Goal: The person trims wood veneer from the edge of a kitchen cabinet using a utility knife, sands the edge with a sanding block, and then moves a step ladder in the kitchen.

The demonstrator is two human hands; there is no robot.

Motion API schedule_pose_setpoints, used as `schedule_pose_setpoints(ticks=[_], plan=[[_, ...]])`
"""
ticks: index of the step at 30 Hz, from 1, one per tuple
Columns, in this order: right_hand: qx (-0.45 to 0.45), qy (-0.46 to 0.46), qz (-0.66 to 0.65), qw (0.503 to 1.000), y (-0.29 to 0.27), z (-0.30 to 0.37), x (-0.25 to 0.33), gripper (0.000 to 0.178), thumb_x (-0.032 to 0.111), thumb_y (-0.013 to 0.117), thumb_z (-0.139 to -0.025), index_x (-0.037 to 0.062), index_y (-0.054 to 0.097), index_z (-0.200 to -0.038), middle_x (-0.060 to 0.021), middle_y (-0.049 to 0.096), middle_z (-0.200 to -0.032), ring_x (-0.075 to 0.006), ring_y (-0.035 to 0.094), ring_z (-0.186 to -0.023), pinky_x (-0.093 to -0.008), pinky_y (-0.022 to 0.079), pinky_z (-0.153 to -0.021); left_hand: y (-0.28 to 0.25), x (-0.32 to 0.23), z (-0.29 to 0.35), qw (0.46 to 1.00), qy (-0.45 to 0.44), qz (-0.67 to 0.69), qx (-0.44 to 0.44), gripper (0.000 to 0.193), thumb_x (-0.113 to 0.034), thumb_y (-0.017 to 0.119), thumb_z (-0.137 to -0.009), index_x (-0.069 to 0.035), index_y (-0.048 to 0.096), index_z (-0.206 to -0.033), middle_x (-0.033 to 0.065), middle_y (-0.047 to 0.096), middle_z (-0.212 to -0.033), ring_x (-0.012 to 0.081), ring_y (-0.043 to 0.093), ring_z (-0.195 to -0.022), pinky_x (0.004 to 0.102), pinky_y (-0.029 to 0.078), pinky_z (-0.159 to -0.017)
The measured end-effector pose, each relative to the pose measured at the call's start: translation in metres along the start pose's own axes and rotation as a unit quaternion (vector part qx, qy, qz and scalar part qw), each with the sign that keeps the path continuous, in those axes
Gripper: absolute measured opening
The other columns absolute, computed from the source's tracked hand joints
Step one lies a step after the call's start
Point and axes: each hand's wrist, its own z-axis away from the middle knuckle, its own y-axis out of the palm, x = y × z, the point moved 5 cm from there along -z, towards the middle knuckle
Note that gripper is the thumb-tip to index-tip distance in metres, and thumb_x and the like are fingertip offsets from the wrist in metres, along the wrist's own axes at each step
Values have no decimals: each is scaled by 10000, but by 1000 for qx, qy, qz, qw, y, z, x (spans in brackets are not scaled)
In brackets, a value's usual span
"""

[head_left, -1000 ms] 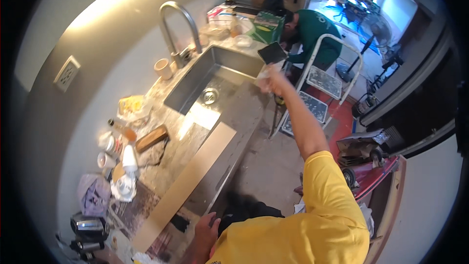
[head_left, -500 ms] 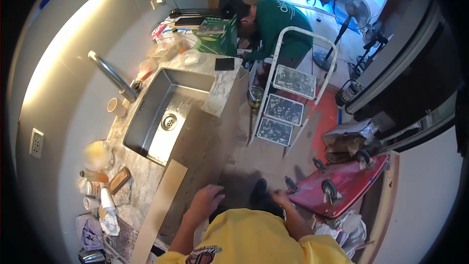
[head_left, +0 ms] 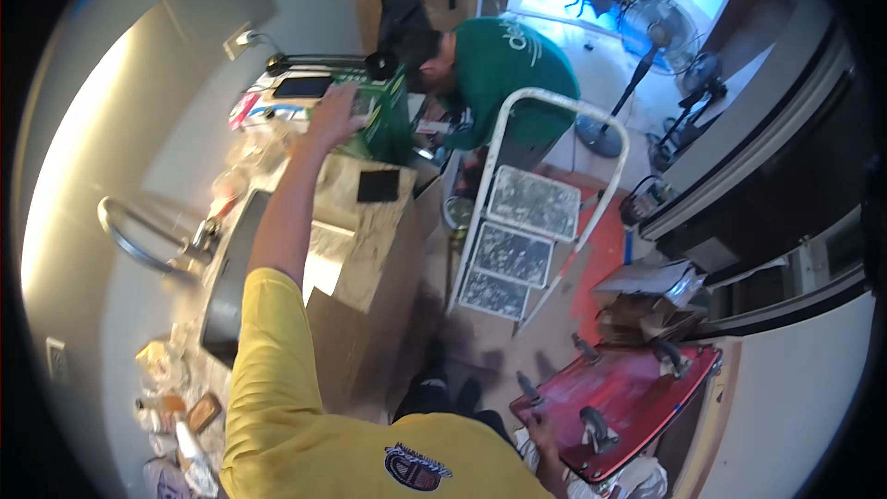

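Observation:
My left arm stretches far forward over the sink, its hand with fingers extended at the near left side of a green box. Whether the fingertips touch the box I cannot tell. Just beyond that hand lies a dark phone on the cluttered counter end. My right hand hangs low beside the upturned red dolly with black casters; its fingers are too small and dim to read. A flat black square rests on the counter, nearer than the green box.
A co-worker in a green shirt bends down beyond the counter. Between us stands a paint-spattered step ladder. Left of the sink is a curved faucet; bottles and cups crowd the near counter. Fans stand far right.
My left hand has gone from near my body out to the green box. I have moved forward and leaned in; my right hand stays low by the dolly.

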Motion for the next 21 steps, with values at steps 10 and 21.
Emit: schedule_pose_setpoints(ticks=[10, 21], plan=[[-18, -10, 114, 993, 7, -22, 60, 309, 214, 623, -901, -58, 655, -1045, -152, 699, -846, -195, 667, -768, -357, 523, -685, 41, -4, 21, 982, 175, -68, -10, 755, -322, 825, -666, -97, 500, -1309, 135, 574, -1210, 295, 514, -1202, 525, 312, -1067], [389, -291, -90, 870, 93, 48, 334, 675, 179, 649, -913, 4, 285, -1454, -170, 434, -1387, -233, 470, -1254, -343, 401, -1031, 10, -253, 491, 636, -387, 667, 26, 453, -399, 562, -970, -66, 533, -1276, 65, 614, -1147, 135, 572, -1016, 319, 484, -878]])
